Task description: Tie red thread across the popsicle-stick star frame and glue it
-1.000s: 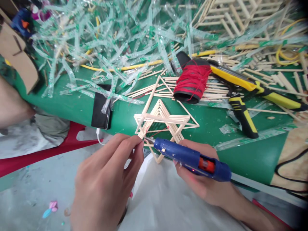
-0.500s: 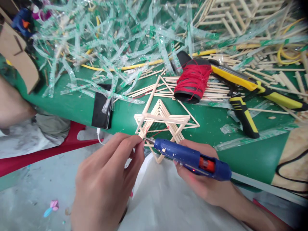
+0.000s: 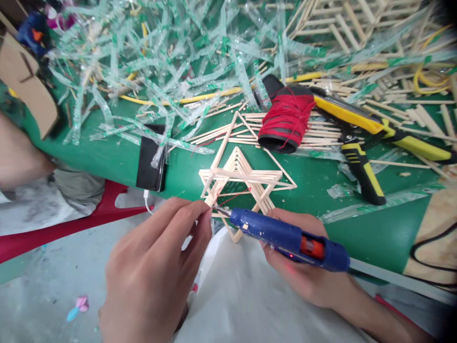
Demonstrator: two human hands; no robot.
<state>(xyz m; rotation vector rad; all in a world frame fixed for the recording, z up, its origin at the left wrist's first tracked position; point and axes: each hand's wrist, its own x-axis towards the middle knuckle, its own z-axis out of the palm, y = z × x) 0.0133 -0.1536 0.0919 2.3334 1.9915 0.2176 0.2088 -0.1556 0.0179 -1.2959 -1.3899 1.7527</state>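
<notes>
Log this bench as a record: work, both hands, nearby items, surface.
Work: star of layered wooden sticks
Left hand: pinching the star's near left side
Right hand: holding a blue glue gun, nozzle beside the left hand
Beyond the star: spool of red thread, on its side
Left of the star: black box
Surface: green table, plastic strips strewn across its far part

Green table brightly lit. Grey floor seen lower left, specked. Red chair cut off at left edge.
</notes>
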